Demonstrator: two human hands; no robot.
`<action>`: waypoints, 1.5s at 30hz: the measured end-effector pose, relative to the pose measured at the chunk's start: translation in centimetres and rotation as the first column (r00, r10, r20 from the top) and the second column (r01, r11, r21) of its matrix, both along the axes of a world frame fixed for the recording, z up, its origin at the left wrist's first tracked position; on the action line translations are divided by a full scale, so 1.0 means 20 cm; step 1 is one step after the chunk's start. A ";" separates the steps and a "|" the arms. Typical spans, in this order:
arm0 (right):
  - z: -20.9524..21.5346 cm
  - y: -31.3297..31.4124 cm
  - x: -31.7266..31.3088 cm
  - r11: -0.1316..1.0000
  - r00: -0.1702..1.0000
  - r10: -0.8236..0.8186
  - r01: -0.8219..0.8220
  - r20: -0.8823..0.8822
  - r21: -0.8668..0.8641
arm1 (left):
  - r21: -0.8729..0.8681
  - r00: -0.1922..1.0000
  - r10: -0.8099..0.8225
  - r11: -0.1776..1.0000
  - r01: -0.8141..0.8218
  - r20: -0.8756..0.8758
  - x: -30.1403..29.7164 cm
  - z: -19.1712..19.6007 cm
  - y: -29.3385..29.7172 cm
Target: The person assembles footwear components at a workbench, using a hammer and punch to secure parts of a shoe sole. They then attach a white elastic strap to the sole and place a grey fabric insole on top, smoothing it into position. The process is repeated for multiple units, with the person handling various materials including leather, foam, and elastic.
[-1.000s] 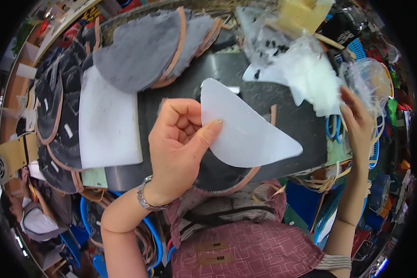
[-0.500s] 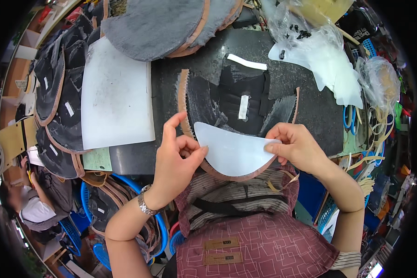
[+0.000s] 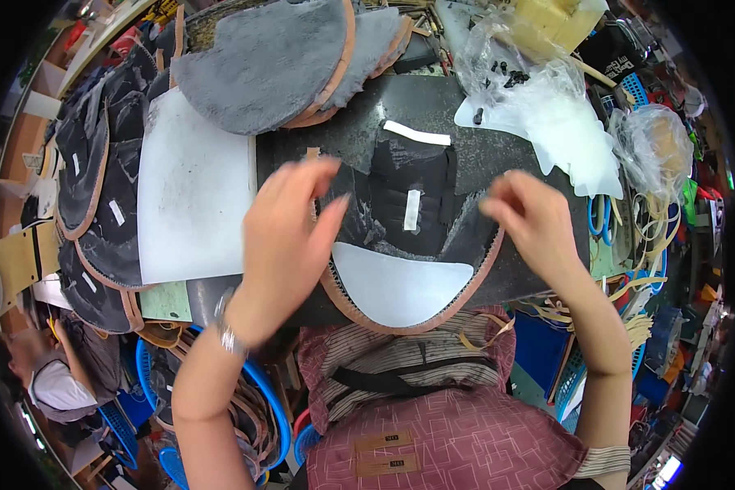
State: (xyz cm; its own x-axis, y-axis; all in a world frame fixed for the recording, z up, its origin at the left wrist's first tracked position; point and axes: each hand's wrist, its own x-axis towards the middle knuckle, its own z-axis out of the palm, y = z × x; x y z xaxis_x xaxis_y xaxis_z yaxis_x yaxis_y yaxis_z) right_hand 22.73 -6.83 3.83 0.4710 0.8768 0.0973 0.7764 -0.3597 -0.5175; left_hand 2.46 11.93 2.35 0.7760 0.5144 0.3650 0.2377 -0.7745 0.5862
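A white plastic stiffener (image 3: pixel 404 290) with a curved lower edge lies flat in the rounded near end of a black panel (image 3: pixel 359 204). A tan toothed strip runs along the panel's rim. My left hand (image 3: pixel 290 237) hovers over the panel's left side, thumb and fingers apart, and hides part of that edge. Over the right edge my right hand (image 3: pixel 535 224) is raised, its fingers loosely bent and slightly blurred, with nothing seen in them. Neither hand touches the stiffener. Two white strips (image 3: pixel 412 210) sit on the panel's middle and far end.
Grey fuzzy rounded panels (image 3: pixel 261 69) are stacked at the far side. To the left are a white board (image 3: pixel 192 188) and more black panels (image 3: pixel 86 196). White plastic pieces (image 3: pixel 559 147) and clear bags lie far right. Blue scissors (image 3: pixel 600 216) hang beside the table; a co-worker (image 3: pixel 61 367) sits at left.
Both hands have let go of the white stiffener, which now lies flat on the black panel. My left hand has moved up and left, my right hand up and right.
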 end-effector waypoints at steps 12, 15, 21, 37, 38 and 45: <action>-0.03 0.16 0.03 0.996 0.333 -0.056 0.081 -0.941 -0.031 | -0.875 0.984 0.035 0.464 0.137 0.173 0.17 0.06 -0.06; -0.03 0.09 -0.03 0.981 -0.078 0.134 0.152 -0.988 0.121 | -0.866 0.948 0.105 0.446 0.224 0.299 0.04 0.02 -0.13; 0.01 0.06 -0.13 0.926 -0.164 0.281 0.305 -0.945 0.222 | -0.712 0.912 -0.002 0.625 0.322 0.411 -0.02 0.11 -0.17; 0.14 -0.04 -0.25 0.837 0.687 0.224 0.228 -0.692 0.497 | 0.029 0.879 -0.449 0.892 0.450 0.161 -0.06 0.39 -0.26; 0.13 -0.04 -0.24 0.823 0.632 0.278 0.232 -0.723 0.519 | 0.049 0.871 -0.471 0.882 0.469 0.138 -0.07 0.40 -0.27; 0.13 0.03 -0.17 0.955 -0.004 0.293 0.053 -0.956 0.293 | -0.333 0.818 -0.471 0.753 0.568 0.330 -0.04 0.31 -0.16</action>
